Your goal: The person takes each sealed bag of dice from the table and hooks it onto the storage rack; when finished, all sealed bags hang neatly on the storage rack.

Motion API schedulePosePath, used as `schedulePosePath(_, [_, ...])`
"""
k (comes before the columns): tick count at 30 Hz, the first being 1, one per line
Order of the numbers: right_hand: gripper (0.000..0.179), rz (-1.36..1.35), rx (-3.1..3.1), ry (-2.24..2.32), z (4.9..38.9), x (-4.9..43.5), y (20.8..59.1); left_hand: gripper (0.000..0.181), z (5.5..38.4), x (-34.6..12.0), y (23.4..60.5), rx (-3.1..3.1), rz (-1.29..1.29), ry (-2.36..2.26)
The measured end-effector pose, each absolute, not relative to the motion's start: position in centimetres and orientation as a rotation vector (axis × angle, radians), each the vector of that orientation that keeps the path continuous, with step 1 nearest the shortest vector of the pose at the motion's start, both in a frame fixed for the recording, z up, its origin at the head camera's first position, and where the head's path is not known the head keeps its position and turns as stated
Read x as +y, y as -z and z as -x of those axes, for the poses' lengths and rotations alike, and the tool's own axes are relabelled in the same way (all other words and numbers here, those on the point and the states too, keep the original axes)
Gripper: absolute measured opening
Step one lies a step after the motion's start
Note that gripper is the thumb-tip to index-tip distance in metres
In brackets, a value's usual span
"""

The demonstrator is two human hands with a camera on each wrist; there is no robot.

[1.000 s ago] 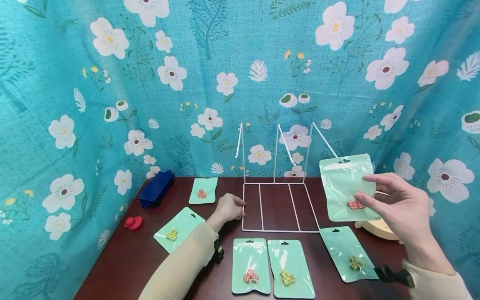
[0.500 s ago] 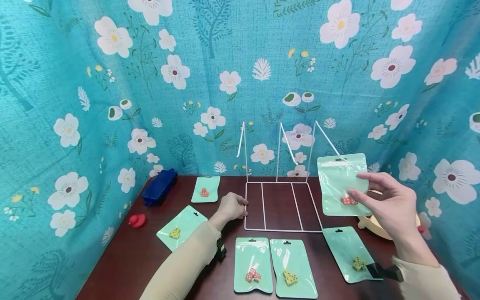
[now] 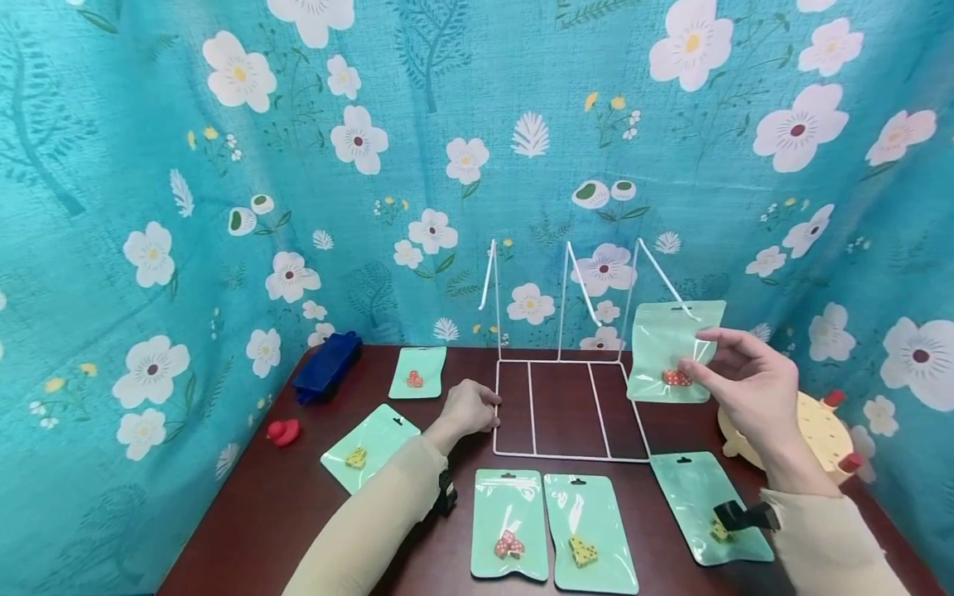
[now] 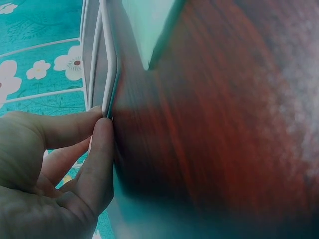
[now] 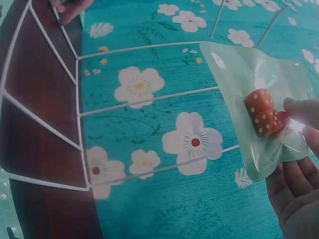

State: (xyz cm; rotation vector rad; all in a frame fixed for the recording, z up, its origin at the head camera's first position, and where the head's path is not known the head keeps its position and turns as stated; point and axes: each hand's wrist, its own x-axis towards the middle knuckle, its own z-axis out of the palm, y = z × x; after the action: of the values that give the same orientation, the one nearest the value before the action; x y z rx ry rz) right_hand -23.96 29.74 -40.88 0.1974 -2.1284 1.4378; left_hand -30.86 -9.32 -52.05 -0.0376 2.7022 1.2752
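In the head view my right hand (image 3: 753, 389) pinches the right side of a mint-green zip pouch (image 3: 656, 348) holding red dotted dice (image 5: 265, 113). The pouch hangs upright at the right prong of a white wire rack (image 3: 570, 456). That prong's tip (image 3: 695, 318) shows in front of the pouch's top, apparently through its hang hole. My left hand (image 3: 469, 407) pinches the left base wire of the rack; the left wrist view shows thumb and forefinger (image 4: 102, 144) meeting at the wire. The middle and left prongs carry nothing.
Several more dice pouches lie on the dark table: two in front (image 3: 510, 526) (image 3: 592, 538), one at right (image 3: 704, 497), two at left (image 3: 373, 443) (image 3: 417, 372). A blue object (image 3: 328, 367), a red toy duck (image 3: 283, 431) and a yellow round thing (image 3: 808, 439) stand around. A flowered curtain (image 3: 447, 99) hangs behind.
My right hand has moved the pouch left and slightly up, towards the rack, so the right prong's tip now shows before its top. My left hand keeps its hold on the rack.
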Motion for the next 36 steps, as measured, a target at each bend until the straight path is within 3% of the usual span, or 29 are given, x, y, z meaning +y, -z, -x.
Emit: schedulePosePath(36, [0.045,-0.084,-2.278,-1.382,34.9,29.8,40.0,0.029,31.0,-9.2,52.0,2.707,0.045,-1.253])
